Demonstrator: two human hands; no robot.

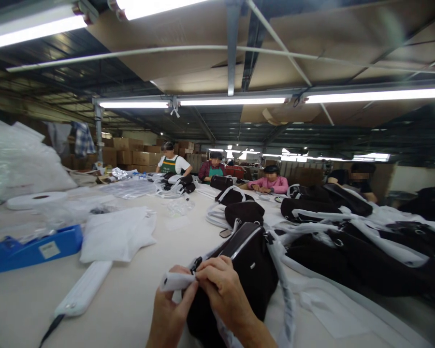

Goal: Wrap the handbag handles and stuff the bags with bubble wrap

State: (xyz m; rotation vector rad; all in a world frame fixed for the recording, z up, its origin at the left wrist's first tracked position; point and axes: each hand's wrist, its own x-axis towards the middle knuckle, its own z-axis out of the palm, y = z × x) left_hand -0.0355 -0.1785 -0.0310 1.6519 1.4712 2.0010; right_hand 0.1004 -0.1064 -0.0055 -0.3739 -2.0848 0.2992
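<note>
A black handbag (253, 266) lies on the table in front of me, its long strap (285, 295) covered in white wrapping along the right side. At the bag's near left end, my left hand (174, 299) pinches a piece of white wrapping (177, 281) between thumb and fingers. My right hand (223, 285) meets it there, fingertips closed on the same wrapping beside a dark metal clasp (196, 263). The exact spot under the right fingertips is hidden. Part of the bag is covered by my right hand and forearm.
On the left are a blue tape dispenser (36, 249), a stack of white sheets (118, 234) and a white corded bar-shaped device (83, 290). Several black bags (362, 256) with white-wrapped straps pile up on the right. Several people (174, 162) work across the table (137, 299).
</note>
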